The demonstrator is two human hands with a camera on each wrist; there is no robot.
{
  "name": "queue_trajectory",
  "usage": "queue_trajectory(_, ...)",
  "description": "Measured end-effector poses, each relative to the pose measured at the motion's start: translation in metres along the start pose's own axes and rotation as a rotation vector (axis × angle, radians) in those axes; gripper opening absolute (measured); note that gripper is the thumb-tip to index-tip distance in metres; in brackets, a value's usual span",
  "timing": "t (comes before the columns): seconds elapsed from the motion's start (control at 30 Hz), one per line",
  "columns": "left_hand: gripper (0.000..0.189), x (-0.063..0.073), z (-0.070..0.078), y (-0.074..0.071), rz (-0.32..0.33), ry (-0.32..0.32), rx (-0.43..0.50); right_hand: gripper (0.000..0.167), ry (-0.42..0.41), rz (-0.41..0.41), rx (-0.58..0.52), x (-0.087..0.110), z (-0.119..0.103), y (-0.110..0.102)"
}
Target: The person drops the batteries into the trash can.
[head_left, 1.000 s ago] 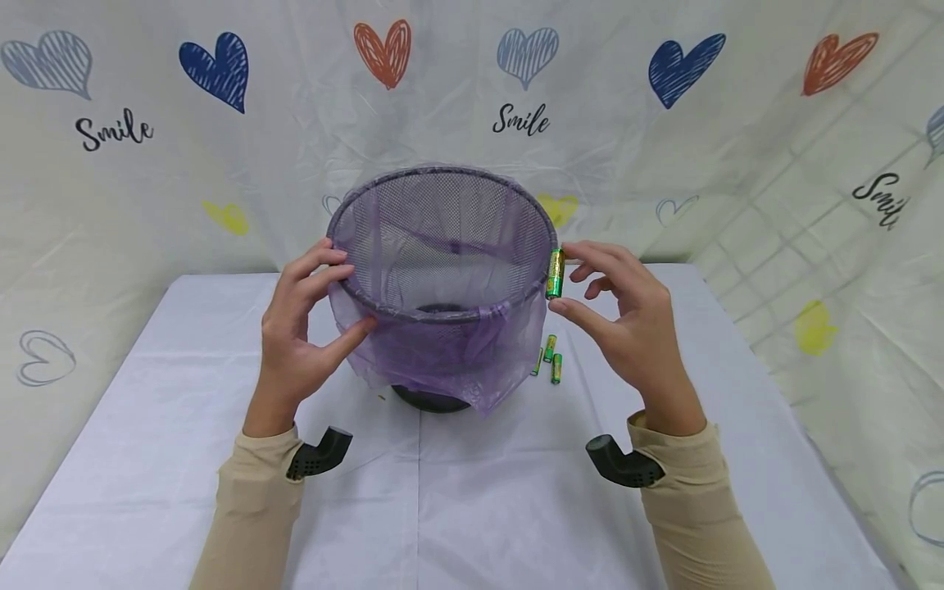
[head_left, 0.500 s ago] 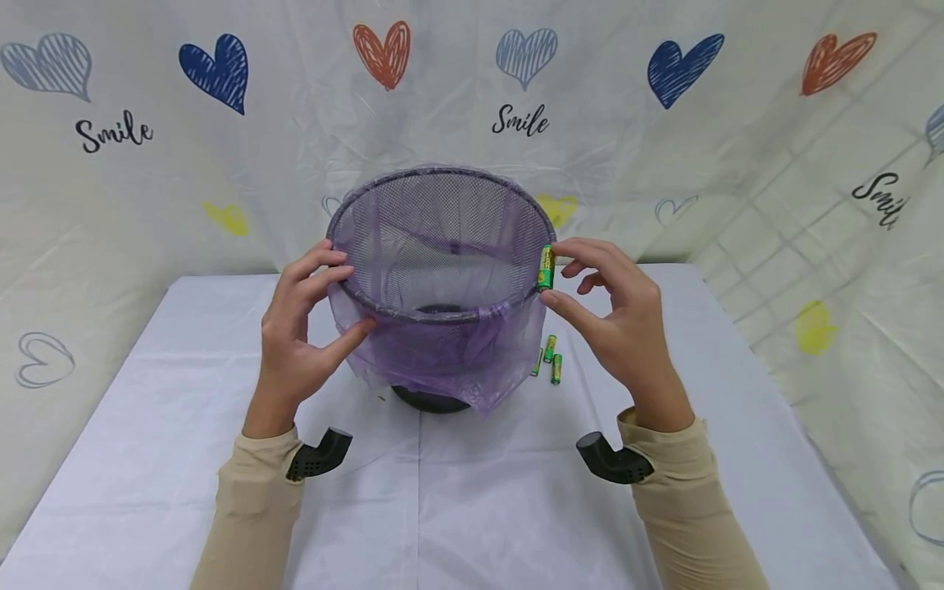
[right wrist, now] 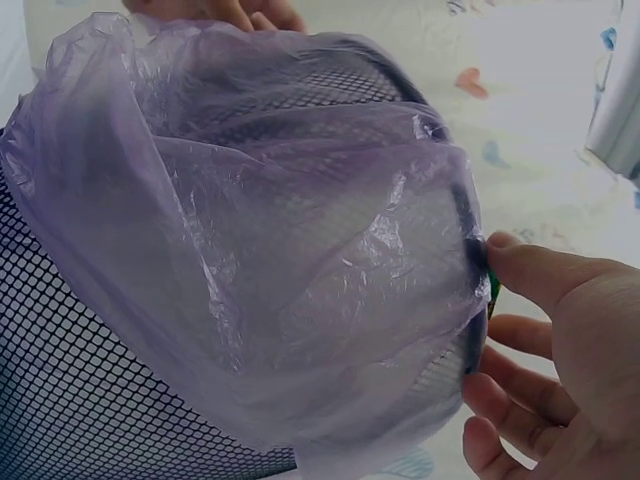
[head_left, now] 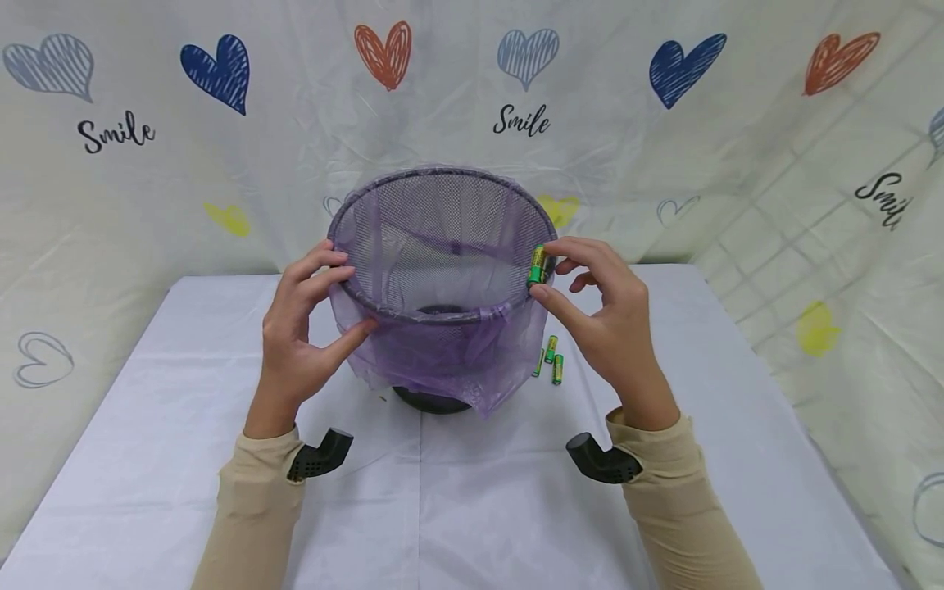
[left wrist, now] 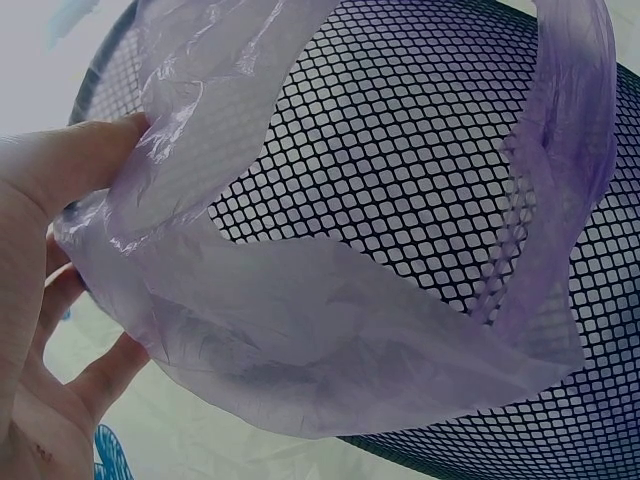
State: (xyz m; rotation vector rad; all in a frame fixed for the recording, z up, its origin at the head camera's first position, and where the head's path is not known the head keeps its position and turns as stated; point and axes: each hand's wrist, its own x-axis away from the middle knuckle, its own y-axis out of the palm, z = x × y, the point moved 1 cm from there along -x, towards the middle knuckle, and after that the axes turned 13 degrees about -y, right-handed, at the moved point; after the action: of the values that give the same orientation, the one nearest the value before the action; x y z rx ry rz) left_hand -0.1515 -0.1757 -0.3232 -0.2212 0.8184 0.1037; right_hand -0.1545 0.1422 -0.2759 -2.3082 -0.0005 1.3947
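A black mesh wastebasket (head_left: 435,406) stands on the table, lined with a thin purple plastic bag (head_left: 435,352) folded over its rim. My left hand (head_left: 295,332) grips the rim at the left, thumb on the outside and fingers over the edge; the left wrist view shows the bag (left wrist: 300,330) caught under them. Between thumb and index finger, my right hand (head_left: 608,315) pinches a green and yellow battery (head_left: 537,265) upright at the right rim, overlapping the opening. In the right wrist view only a green sliver of the battery (right wrist: 494,288) shows past the rim.
Several similar batteries (head_left: 557,369) lie on the white tablecloth (head_left: 487,500) just right of the basket, one partly hidden by the bag. A tiny brown speck (head_left: 383,399) lies to its front left. Behind hangs a printed curtain (head_left: 450,115) with hearts.
My right hand has moved left with the battery, from just outside the rim to over the basket's right edge. The left hand has kept its place on the rim.
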Motion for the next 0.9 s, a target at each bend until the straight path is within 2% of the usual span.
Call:
queue_trajectory(0.47,0.055,0.000,-0.001,0.000,-0.007,0.007,0.006,0.041,0.036,0.004,0.004,0.000,-0.002,0.003)
queue_trajectory(0.9,0.056,-0.001,-0.002,0.000,-0.007,0.011,0.011,0.043,0.084,0.059,-0.026,0.010,0.007,-0.006)
